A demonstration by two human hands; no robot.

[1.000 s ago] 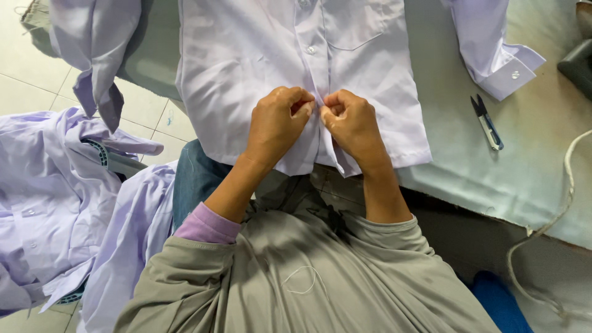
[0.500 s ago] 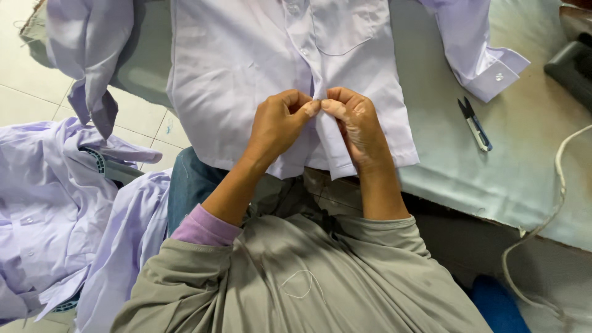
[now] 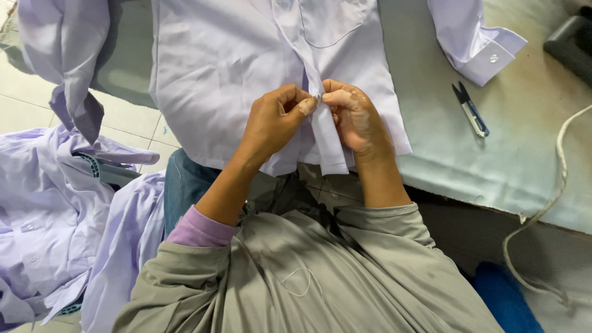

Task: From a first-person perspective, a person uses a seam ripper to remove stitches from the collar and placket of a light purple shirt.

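From the head camera, your left hand (image 3: 274, 120) and right hand (image 3: 353, 117) met at the front placket of the pale lilac shirt (image 3: 234, 68), both pinched closed on its edge, fingertips nearly touching. The shirt lay spread on the counter (image 3: 524, 160), its hem hanging toward your lap. Thread snips (image 3: 471, 110) rested well right of your right hand; more shirts (image 3: 43, 209) lay piled at your left.

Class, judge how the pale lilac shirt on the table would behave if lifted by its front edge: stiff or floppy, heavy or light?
The pale lilac shirt is probably floppy: its hem hangs limp over the table edge. It likely feels light, since the left hand and right hand pinch its front strip with fingertips alone. It would likely sag and crease.
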